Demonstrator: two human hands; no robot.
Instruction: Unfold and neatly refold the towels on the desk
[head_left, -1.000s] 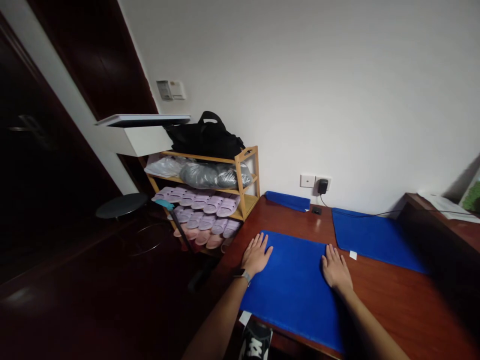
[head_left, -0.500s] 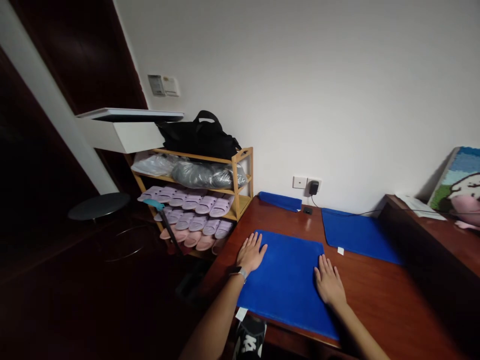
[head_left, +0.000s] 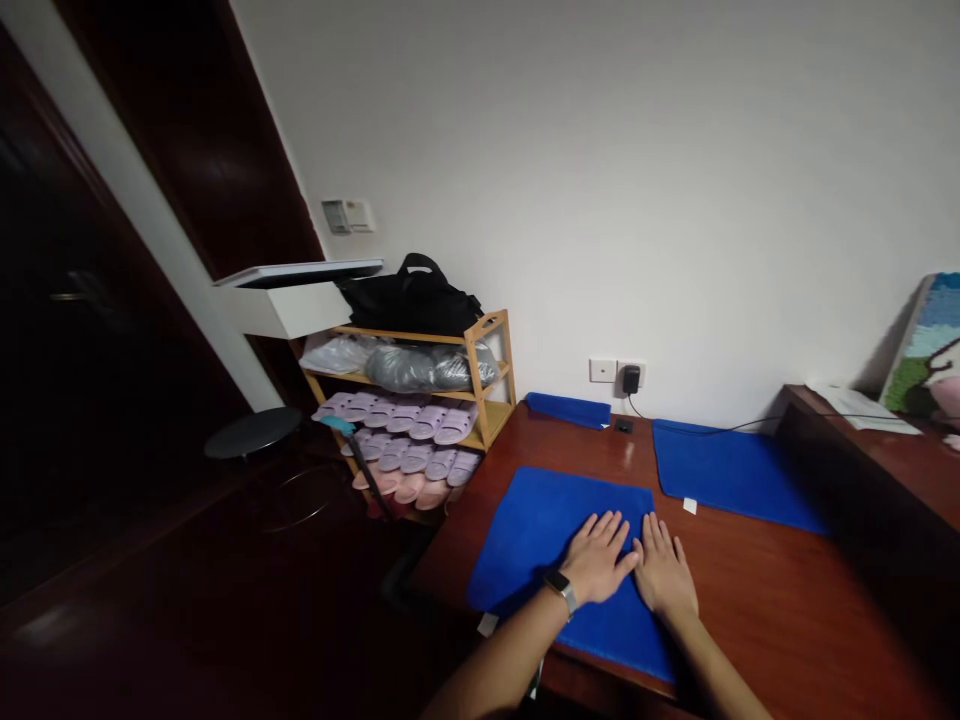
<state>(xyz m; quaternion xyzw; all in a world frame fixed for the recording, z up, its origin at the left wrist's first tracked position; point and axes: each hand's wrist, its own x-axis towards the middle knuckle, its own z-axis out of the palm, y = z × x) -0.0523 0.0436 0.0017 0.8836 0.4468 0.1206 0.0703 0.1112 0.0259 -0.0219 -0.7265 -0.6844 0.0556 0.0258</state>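
Note:
A blue cloth (head_left: 521, 540) lies spread flat on the reddish-brown wooden table (head_left: 765, 600), its near edge at the table's front and a white tag at its near left corner. My left hand (head_left: 598, 560), with a watch on the wrist, rests flat and open on the cloth, right of its middle. Close beside it, my right hand (head_left: 664, 570) lies open on the cloth's right edge, fingers stretched forward. A second blue cloth (head_left: 739, 475) is spread farther back on the right. Against the wall sits a folded or rolled blue cloth (head_left: 568, 409).
Left of the table stands a wooden shoe rack (head_left: 480, 380) with rows of slippers (head_left: 405, 455) and a black bag (head_left: 420, 300) on top. A round stool (head_left: 251, 433) is farther left. A black plug adapter (head_left: 631, 378) trails its cord over the back right cloth.
My left hand has slid right across the cloth, from its left edge to beside my right hand. My right hand stays at the right edge. The view has shifted slightly.

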